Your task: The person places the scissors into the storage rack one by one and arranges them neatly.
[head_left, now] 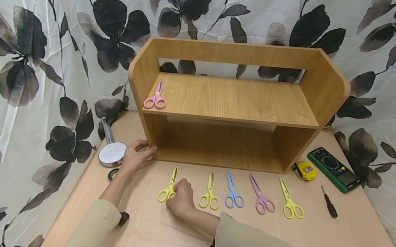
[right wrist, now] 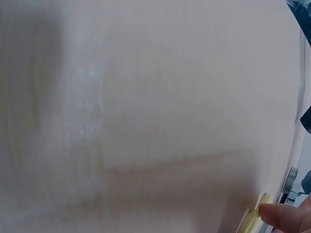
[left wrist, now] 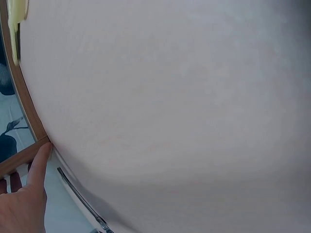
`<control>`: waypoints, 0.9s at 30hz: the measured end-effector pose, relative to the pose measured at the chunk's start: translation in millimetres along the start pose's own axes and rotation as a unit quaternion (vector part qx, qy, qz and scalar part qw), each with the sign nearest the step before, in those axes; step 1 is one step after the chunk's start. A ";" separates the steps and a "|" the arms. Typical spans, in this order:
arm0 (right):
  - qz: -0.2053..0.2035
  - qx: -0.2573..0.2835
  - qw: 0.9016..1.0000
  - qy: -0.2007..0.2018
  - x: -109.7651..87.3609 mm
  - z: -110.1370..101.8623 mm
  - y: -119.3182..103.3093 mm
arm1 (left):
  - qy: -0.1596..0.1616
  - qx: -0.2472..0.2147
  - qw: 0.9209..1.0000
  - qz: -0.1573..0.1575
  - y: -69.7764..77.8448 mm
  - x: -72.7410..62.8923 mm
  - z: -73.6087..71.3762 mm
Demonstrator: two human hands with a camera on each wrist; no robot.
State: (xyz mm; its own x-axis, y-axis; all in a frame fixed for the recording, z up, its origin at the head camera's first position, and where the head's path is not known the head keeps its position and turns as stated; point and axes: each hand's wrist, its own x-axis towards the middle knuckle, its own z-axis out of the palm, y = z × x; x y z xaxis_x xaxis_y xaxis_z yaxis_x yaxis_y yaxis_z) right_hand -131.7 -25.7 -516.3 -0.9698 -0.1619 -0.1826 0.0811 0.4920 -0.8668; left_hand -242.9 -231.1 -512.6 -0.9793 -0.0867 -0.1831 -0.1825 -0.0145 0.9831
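Observation:
My left hand [head_left: 135, 157] is at the front lower left corner of a wooden two-tier shelf [head_left: 232, 99]. In the left wrist view, one of its fingers [left wrist: 40, 167] lies straight against that corner. With its fingers bent, my right hand [head_left: 183, 200] pinches a handle ring of the leftmost yellow scissors [head_left: 171, 185], which lie on the table, blades toward the shelf. The right wrist view shows a fingertip on the yellow handle [right wrist: 250, 221]. Pink scissors [head_left: 158, 94] rest at the left end of the upper shelf board.
Right of my right hand lie more yellow scissors [head_left: 210, 195], blue scissors [head_left: 233, 195], purple-pink scissors [head_left: 261, 199] and yellow scissors [head_left: 289, 203]. Farther right are a tape measure [head_left: 305, 170], a multimeter [head_left: 334, 169] and a screwdriver [head_left: 329, 205]. A shower head [head_left: 112, 153] and black ring [head_left: 112, 174] are left.

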 end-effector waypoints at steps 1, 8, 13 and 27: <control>-0.002 -0.006 1.000 0.002 -0.1 -0.2 -0.6 | 0.000 -0.001 1.000 -0.001 0.0 -0.3 0.0; -0.017 -0.055 0.998 0.017 0.3 -0.7 -1.8 | -0.002 -0.008 1.000 -0.004 -0.3 -0.4 -1.3; -0.028 -0.077 0.996 0.025 0.8 -3.3 -2.7 | -0.011 -0.010 1.000 -0.011 3.0 -3.3 -1.4; -0.046 -0.041 0.998 0.020 2.1 -11.8 12.4 | -0.019 -0.022 0.999 -0.015 16.8 -13.7 3.1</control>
State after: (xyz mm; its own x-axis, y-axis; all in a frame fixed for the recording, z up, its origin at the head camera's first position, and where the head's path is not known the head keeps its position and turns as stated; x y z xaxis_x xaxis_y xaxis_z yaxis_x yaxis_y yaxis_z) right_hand -135.4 -9.9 -522.0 -0.9808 -0.1761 -0.0841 -0.0261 0.5452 -0.8379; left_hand -232.8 -227.1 -493.6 -0.9763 -0.0471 -0.2111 -0.2083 -0.0594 0.9763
